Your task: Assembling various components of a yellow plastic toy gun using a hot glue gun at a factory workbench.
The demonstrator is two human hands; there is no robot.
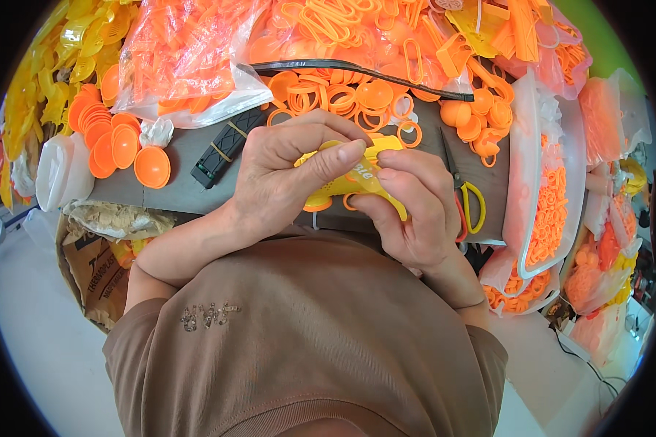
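Note:
A yellow moulded plastic piece [358, 179] with white lettering is between my two hands, close to my chest. My left hand [288, 156] is closed at its left and upper side, with thumb and forefinger brought together across it. My right hand [419, 204] grips its right end, fingertips on top and thumb low down. Small round orange parts show along its lower edge. Just beyond my fingers lie loose orange rings [410, 134]. Scissors [474, 207] with yellow and red handles rest right of my right hand. My fingers hide part of the yellow piece.
Clear bags of orange parts [189, 54] crowd the back. Orange spoon-like cups [151, 167] lie at left beside a black strip-shaped block [226, 148] with a rubber band. A white tub of small orange rings [549, 211] stands right. Yellow pieces [80, 44] pile up far left.

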